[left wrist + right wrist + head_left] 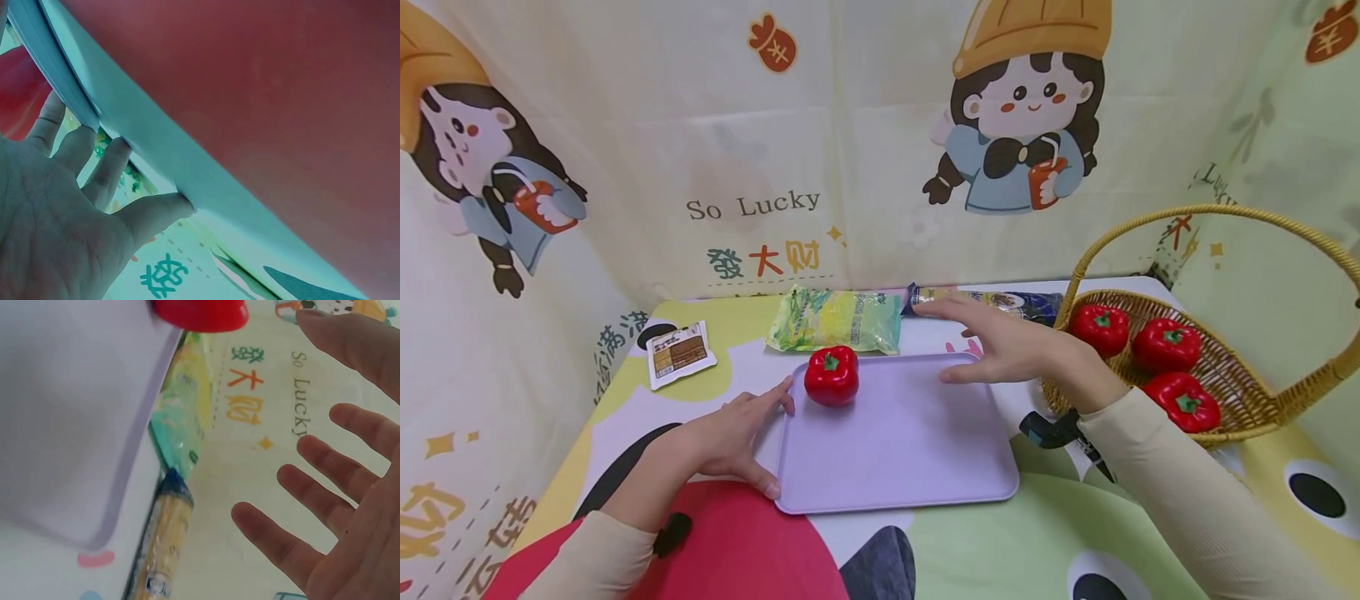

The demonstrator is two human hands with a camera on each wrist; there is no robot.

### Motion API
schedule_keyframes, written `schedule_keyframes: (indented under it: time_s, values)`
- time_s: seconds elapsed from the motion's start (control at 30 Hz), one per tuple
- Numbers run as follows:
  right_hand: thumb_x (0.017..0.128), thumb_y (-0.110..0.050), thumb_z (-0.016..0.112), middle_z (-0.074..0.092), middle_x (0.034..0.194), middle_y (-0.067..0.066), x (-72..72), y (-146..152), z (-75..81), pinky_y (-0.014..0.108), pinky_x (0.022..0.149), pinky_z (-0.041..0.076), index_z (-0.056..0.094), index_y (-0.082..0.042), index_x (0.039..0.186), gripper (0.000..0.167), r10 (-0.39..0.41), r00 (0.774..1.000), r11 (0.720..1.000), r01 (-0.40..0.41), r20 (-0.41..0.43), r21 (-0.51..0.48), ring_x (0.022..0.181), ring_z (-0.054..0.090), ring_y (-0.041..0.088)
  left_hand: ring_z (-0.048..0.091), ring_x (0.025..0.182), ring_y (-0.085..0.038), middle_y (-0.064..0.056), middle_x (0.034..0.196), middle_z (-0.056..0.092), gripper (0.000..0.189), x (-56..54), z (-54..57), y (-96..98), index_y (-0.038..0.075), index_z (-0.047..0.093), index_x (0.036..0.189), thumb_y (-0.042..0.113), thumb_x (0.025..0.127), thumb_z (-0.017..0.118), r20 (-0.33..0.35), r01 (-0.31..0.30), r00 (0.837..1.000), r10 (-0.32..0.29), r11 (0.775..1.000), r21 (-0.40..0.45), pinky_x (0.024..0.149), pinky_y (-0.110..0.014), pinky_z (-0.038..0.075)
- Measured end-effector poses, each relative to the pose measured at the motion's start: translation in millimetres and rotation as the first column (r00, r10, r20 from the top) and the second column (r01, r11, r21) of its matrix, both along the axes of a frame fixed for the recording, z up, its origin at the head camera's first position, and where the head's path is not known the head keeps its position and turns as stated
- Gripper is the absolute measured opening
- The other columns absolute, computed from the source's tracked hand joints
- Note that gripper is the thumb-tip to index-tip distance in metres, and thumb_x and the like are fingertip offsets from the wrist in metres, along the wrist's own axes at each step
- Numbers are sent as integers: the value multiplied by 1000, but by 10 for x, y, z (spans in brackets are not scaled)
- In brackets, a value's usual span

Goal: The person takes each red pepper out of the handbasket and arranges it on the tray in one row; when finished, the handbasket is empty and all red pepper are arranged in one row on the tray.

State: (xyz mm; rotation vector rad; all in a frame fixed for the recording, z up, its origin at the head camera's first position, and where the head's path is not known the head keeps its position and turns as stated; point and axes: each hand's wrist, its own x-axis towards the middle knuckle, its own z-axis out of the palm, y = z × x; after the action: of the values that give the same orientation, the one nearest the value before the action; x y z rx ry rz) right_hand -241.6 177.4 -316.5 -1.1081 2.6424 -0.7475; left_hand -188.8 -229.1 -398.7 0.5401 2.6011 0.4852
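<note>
A red bell pepper (831,377) stands upright, green stem up, on the upper left part of a lavender tray (898,467). My left hand (726,437) rests at the tray's left edge, thumb and fingers spread along the rim. In the left wrist view, the fingers (78,150) look extended and hold nothing. Above the tray's upper right side hovers my right hand (1011,340), fingers apart and holding nothing. The right wrist view shows that hand's spread fingers (325,519) apart from the pepper (203,314) and tray.
At the right, a wicker basket (1243,367) with a tall handle holds three red peppers. Behind the tray lie a green-yellow packet (842,321) and a long dark blue pack (1030,307), partly hidden by my right hand. A small white-brown sachet (681,356) lies at the left.
</note>
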Motion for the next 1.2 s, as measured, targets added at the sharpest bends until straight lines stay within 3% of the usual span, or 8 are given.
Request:
schedule_keyframes:
  time_s: [0.1,0.17,0.43,0.7,0.97,1.2]
  values:
    - [87,-44,81,25,168,2,12,65,35,65,113,36,34,-31,159,87,-26,1000,999,26,3,35,156,20,31,45,130,-28,-5,150,44,124,-9,-7,6,21,35,154,66,55,92,-12,8,1000,-8,1000,-2,100,-58,51]
    - [87,-44,81,26,168,3,19,100,51,65,111,38,35,-33,159,86,-38,999,998,37,19,41,156,21,32,45,130,-28,-6,151,43,123,-11,-12,7,21,35,153,67,54,92,-16,10,1000,-10,1000,-1,100,-58,50]
    - [86,-39,83,42,158,0,27,231,121,58,104,48,43,-31,155,80,-49,998,999,48,26,13,138,47,26,44,132,-29,-6,155,40,116,-10,8,1,25,39,149,67,55,92,-19,7,1000,-7,1000,1,100,-58,50]
    - [87,-38,83,50,152,1,59,406,135,55,104,50,48,-24,150,73,-93,995,996,93,33,7,133,53,25,45,129,-31,-9,155,41,117,-6,26,20,21,39,148,68,55,91,-34,40,999,-40,999,6,100,-56,50]
    - [89,-37,82,56,144,2,138,622,113,55,102,51,53,-23,147,67,-131,991,991,131,-1,-2,124,57,24,45,128,-27,-5,148,45,126,12,27,6,19,34,154,66,54,93,-11,12,1000,-12,1000,12,99,-55,51]
    - [90,-39,81,59,136,0,244,850,139,40,87,57,53,-28,147,65,-190,981,981,191,-47,25,108,58,20,45,129,-27,-5,148,46,127,10,17,-3,18,32,156,66,54,93,-10,14,1000,-14,1000,10,100,-56,50]
